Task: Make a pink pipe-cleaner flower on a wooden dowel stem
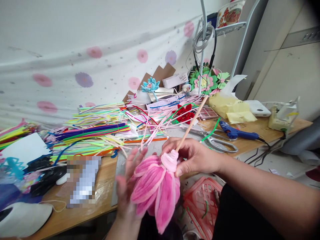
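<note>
A pink pipe-cleaner flower [156, 186] hangs head down in front of me, its fuzzy petals pointing low and left. Pale pink pipe cleaner [169, 160] wraps its base, and a thin wooden stick [192, 125] rises from there up to the right. My right hand [190, 155] grips the flower at this wrapped base, thumb in front. To the left of the petals is my left hand [128, 185], fingers apart and somewhat blurred. Whether its fingertips touch the petals I cannot tell.
Bundles of coloured pipe cleaners [92, 133] cover the table's left and back. Scissors [220, 141] and a blue glue gun [237, 131] lie at right. Behind are a red flower [184, 113] and a blue flower [150, 86]. A pink basket [200, 203] stands below the table edge.
</note>
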Action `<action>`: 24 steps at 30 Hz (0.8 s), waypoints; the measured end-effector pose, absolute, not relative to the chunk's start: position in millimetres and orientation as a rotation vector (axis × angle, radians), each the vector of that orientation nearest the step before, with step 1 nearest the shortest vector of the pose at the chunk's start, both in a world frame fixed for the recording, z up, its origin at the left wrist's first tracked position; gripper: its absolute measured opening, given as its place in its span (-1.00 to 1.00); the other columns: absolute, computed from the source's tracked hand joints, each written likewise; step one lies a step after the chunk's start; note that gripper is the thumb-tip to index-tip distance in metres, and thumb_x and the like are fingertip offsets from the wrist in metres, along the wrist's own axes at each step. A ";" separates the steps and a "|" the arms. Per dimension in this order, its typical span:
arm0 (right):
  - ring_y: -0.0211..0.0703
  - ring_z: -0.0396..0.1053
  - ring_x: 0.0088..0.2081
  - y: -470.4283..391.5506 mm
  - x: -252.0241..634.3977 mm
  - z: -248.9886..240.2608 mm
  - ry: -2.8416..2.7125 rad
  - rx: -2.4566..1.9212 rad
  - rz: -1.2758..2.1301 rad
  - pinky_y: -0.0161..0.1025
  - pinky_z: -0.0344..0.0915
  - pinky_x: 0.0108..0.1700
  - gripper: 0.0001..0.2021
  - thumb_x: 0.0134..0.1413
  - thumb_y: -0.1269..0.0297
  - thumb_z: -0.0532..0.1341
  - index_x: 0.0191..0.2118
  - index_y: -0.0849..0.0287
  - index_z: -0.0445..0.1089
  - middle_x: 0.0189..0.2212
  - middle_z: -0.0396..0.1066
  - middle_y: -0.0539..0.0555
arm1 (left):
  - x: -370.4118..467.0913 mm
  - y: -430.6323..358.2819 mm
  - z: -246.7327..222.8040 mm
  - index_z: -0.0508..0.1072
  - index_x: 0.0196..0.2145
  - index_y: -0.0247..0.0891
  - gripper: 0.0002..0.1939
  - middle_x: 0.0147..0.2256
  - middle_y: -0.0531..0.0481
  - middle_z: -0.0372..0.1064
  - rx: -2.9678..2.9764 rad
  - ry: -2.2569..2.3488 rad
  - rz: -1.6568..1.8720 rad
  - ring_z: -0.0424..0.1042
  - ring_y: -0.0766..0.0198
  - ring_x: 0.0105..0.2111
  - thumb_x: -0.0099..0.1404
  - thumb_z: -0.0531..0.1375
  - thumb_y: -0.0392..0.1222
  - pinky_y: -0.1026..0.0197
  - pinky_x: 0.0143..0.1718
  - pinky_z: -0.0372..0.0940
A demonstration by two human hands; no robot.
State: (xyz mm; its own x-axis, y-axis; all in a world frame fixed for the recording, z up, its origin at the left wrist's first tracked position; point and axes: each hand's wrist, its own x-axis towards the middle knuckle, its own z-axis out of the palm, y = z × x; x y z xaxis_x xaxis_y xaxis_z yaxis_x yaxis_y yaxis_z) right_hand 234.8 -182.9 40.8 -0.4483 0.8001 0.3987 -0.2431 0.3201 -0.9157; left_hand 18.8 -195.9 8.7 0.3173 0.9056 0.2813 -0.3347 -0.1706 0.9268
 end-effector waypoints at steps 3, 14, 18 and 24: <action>-0.32 0.30 -0.32 -181.7 233.3 38.4 -1.527 -0.568 1.409 -0.35 0.28 -0.27 -0.65 -0.20 0.26 0.46 -0.26 0.24 0.39 -0.34 0.31 -0.02 | 30.5 -183.6 12.6 0.00 0.27 0.17 0.10 0.35 -0.03 -0.14 1.255 0.512 1.229 0.07 -0.21 0.24 -0.19 0.27 0.43 -0.09 0.07 0.25; -0.22 0.32 -0.31 -183.3 222.0 36.8 -1.478 -0.825 1.259 -0.27 0.29 -0.25 -0.55 -0.22 0.00 0.43 -0.27 0.26 0.45 -0.31 0.38 0.05 | 33.4 -197.3 8.3 0.34 0.05 -0.04 -0.37 -0.06 -0.06 0.41 0.954 0.453 1.134 0.41 0.01 -0.06 0.00 0.37 -0.07 0.03 -0.02 0.32; -0.22 0.32 -0.27 -189.7 220.6 40.9 -1.433 -0.755 1.326 -0.27 0.28 -0.20 -0.61 -0.17 0.04 0.42 -0.26 0.23 0.50 -0.27 0.38 0.05 | 29.7 -197.6 4.9 0.37 0.06 -0.06 -0.46 -0.04 -0.07 0.44 0.833 0.293 1.045 0.46 0.07 -0.11 0.10 0.29 -0.06 0.09 -0.08 0.37; -0.34 0.27 -0.41 -200.2 223.4 46.5 -1.338 -0.731 1.487 -0.34 0.23 -0.34 -0.64 -0.07 0.08 0.38 -0.17 0.21 0.52 -0.32 0.41 0.03 | 28.6 -200.6 -0.5 0.50 -0.02 -0.05 -0.64 -0.01 -0.03 0.49 0.645 0.054 0.913 0.47 0.12 -0.07 0.21 0.22 -0.07 0.13 -0.01 0.34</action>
